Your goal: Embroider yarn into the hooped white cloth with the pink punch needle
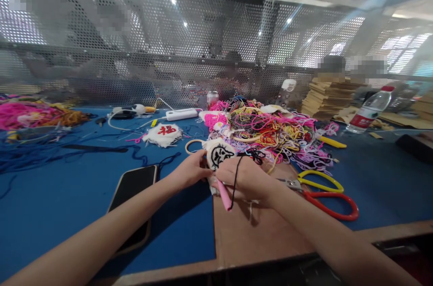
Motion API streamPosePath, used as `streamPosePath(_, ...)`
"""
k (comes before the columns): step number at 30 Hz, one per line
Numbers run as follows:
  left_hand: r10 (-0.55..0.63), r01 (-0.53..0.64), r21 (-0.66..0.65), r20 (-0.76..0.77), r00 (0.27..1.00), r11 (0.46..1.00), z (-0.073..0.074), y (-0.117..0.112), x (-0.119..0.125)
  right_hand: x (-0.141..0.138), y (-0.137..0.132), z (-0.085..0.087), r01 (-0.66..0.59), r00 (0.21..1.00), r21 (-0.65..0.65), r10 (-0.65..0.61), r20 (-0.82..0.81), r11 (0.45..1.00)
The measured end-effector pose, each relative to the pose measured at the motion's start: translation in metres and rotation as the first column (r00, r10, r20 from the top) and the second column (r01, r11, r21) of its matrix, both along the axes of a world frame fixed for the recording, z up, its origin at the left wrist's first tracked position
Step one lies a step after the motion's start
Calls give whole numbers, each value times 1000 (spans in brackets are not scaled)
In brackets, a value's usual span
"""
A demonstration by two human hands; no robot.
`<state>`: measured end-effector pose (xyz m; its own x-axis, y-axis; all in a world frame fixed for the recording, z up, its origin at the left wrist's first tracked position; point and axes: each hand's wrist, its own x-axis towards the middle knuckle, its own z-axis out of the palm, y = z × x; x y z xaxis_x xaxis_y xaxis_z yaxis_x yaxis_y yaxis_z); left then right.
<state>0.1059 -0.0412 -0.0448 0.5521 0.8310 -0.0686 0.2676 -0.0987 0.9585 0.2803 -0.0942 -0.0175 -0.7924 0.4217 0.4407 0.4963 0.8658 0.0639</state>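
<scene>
Fingers of the right hand (pixel 246 178) are gripping a pink cylindrical tool (pixel 224 195), axis slanting near-right; far-left, the left hand (pixel 193 169) is holding round, black-stitched white fabric (pixel 221 154).

pink tool (pixel 223 196) (tip out of sight)

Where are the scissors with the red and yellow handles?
In the head view, the scissors lie right of the middle, just to the right of the person's right hand, on the near side of the big yarn heap.
</scene>
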Motion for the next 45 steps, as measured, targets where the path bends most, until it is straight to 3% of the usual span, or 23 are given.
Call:
streamPosePath(11, 10, -11, 52, 21, 1000, 999, 4, -5, 1, -4, 2, -9, 46, 999, -3, -46, 10, 999)
streamPosePath(18, 32, -30, 91, -15, 999, 995, 1, -1, -2, -3, -5, 9, 206, 978, -208, -206, 21, 956)
streamPosePath(34, 79, -82, 83, 33, 996, 993, 6, -2, -2, -10, 7, -18, 69, 993, -20, -67, 98, 997)
streamPosePath(40, 85, -84, 125, -2, 996, 989, 6, -3, -1, -13, 15, -28, 226, 973, -44, -223, 57, 973)
streamPosePath(45, 95, -82, 194, -58, 994, 978, 4, -5, -2, -9, 23, -31, 262, 965, -132, -263, 13, 956)
